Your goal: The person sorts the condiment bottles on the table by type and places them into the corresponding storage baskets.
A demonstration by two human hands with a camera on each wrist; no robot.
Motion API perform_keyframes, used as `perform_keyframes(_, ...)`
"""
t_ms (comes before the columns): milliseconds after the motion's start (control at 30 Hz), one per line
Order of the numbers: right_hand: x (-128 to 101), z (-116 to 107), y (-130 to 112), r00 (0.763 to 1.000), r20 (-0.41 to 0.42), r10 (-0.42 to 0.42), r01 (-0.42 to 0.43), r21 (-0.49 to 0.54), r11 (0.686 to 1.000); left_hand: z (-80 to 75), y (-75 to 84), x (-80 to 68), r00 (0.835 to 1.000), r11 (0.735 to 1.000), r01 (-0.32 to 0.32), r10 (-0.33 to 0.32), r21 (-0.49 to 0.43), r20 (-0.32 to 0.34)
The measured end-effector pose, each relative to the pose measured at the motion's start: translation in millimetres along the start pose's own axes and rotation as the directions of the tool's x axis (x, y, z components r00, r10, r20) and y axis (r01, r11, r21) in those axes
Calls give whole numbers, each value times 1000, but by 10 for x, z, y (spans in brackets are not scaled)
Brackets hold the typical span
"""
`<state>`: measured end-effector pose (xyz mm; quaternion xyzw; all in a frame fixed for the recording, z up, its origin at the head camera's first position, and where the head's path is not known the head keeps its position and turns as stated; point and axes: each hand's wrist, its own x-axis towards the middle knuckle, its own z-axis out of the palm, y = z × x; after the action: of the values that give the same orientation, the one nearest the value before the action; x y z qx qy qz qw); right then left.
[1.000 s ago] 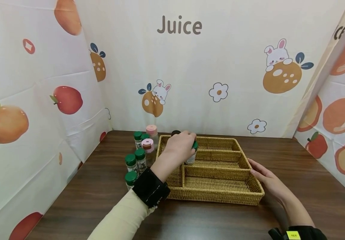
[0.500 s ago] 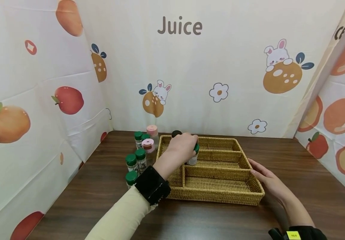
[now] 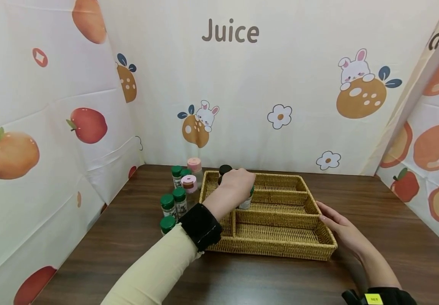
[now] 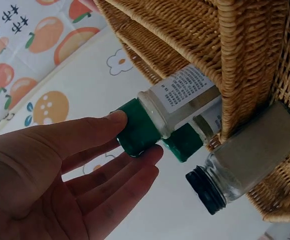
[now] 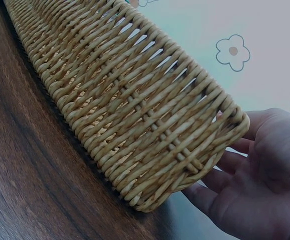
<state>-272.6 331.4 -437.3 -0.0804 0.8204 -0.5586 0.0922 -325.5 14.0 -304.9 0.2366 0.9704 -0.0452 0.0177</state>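
Observation:
My left hand (image 3: 242,185) reaches over the back left of a wicker basket (image 3: 280,248) and pinches the green cap of a small clear jar (image 3: 246,203). The left wrist view shows thumb and fingers of that hand (image 4: 135,150) on the cap of the labelled jar (image 4: 177,97), which stands against the basket's weave. A second green-capped jar (image 4: 185,142) sits just behind it, and a black-capped jar (image 4: 237,172) beside them. My right hand (image 3: 335,226) rests flat against the basket's right side, fingers straight (image 5: 234,192).
Several green-capped jars (image 3: 168,202) and two pink-capped jars (image 3: 189,183) stand on the dark wooden table (image 3: 128,237) left of the basket. The basket's front compartments (image 3: 276,233) hold nothing. Printed cloth walls close in the back and both sides.
My left hand has carried the green-capped jar slightly farther back and to the right inside the basket. The right hand has stayed against the basket's side.

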Motion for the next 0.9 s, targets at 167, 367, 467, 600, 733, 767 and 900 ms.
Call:
perform_keyframes(167, 5, 3, 12, 1000, 3, -6, 5, 24, 1000, 38, -10, 42, 999, 999, 10, -11, 36, 43)
perform_keyframes(367, 8, 1, 9, 1000, 1, -4, 4, 6, 1000, 130, -40, 83, 998, 999, 11, -13, 38, 66)
perform_keyframes(467, 10, 1, 8, 1000, -1, -4, 4, 4, 1000, 167, -56, 99, 998, 1000, 6, -8, 21, 63)
perform_keyframes(600, 9, -3, 10, 1000, -3, -1, 1, 0, 1000, 187, -81, 96, 998, 1000, -24, 23, 5, 67)
perform_keyframes(733, 3, -4, 20, 1000, -2, -1, 1, 7, 1000, 172, -131, 49, 996, 998, -59, 61, -20, 72)
perform_keyframes(767, 1, -3, 21, 1000, 0, -2, 2, 9, 1000, 160, -155, 32, 995, 997, -64, 67, -37, 75)
perform_keyframes(900, 4, 3, 17, 1000, 6, -11, 11, 24, 1000, 69, -304, -103, 995, 985, -67, 78, -161, 66)
